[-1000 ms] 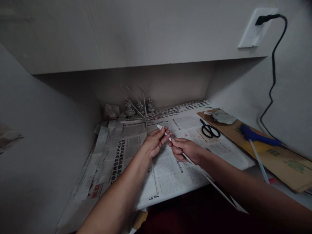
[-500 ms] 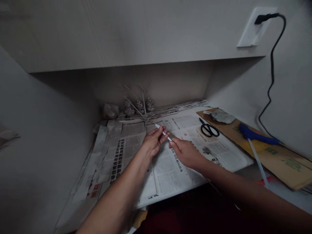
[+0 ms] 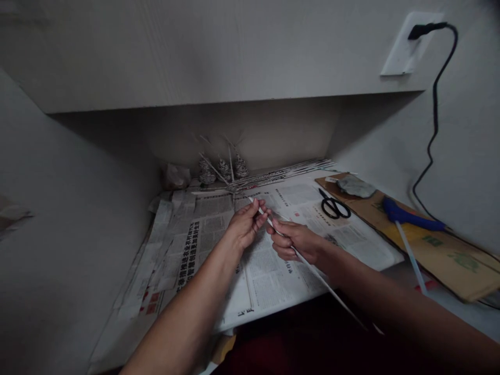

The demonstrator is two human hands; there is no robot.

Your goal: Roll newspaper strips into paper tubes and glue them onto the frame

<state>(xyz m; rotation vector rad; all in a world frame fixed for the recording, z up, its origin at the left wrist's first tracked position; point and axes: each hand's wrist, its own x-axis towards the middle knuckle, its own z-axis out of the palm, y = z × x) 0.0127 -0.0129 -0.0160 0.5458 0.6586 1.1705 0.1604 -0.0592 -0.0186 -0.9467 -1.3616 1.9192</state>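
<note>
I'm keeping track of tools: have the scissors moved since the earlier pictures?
No; the black-handled scissors lie in the same spot on the newspaper, beside the cardboard.

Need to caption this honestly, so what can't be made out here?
All in the head view:
White rod, parts of its length: hidden by the left hand and right hand.
Newspaper, small print: too small and dim.
Woven shapes, thin upper tips: blurred in shadow.
Pale thing far left: blurred, cut off by the picture's edge.
</note>
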